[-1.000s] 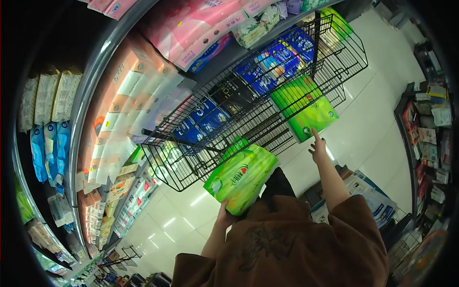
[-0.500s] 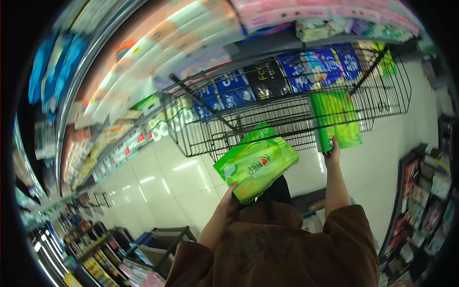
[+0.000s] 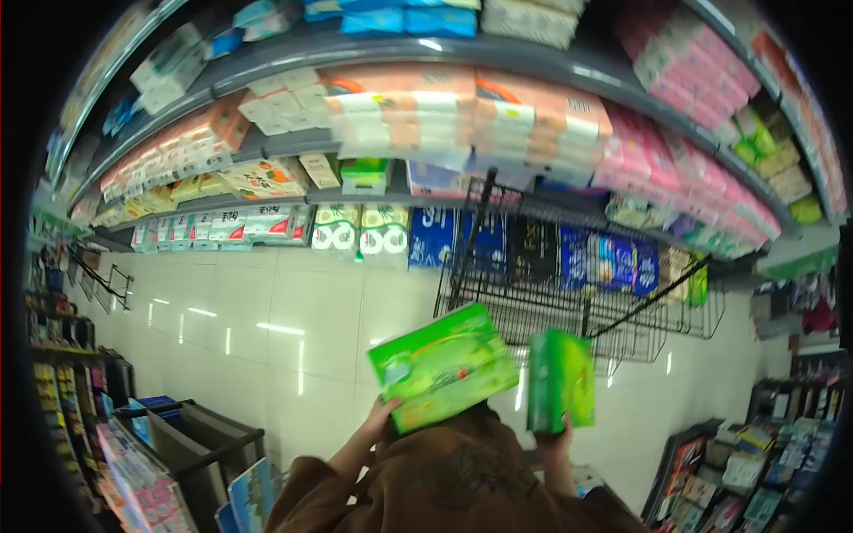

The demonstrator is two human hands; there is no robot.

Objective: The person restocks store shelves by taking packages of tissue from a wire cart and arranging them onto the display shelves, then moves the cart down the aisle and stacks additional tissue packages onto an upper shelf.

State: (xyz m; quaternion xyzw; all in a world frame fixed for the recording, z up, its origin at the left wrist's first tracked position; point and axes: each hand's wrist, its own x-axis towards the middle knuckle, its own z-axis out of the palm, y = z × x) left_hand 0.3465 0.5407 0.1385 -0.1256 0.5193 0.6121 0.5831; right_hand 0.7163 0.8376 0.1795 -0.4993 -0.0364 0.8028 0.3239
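Observation:
My left hand (image 3: 382, 414) grips the lower left corner of a large green tissue pack (image 3: 444, 366), its broad printed face tilted up toward me. In my right hand (image 3: 556, 435) is a second green tissue pack (image 3: 562, 377), held upright by its bottom end. A narrow gap separates the two packs. Most of the fingers are hidden behind or under the packs. Just beyond them stands a black wire basket rack (image 3: 613, 318), which neither pack visibly touches.
Shelves ahead hold pink and orange tissue packs (image 3: 533, 124). Blue packs (image 3: 433, 238) and white roll packs (image 3: 384, 233) line the lowest level. A dark-framed stand (image 3: 209, 444) is at lower left; a display of small boxes (image 3: 742, 462) is at lower right. Pale tiled floor (image 3: 306, 302) lies between.
My view has swung and drawn back, so more shelving shows and the wire rack sits farther right. Both packs are now nearer to me, and the right-hand one is no longer over the rack.

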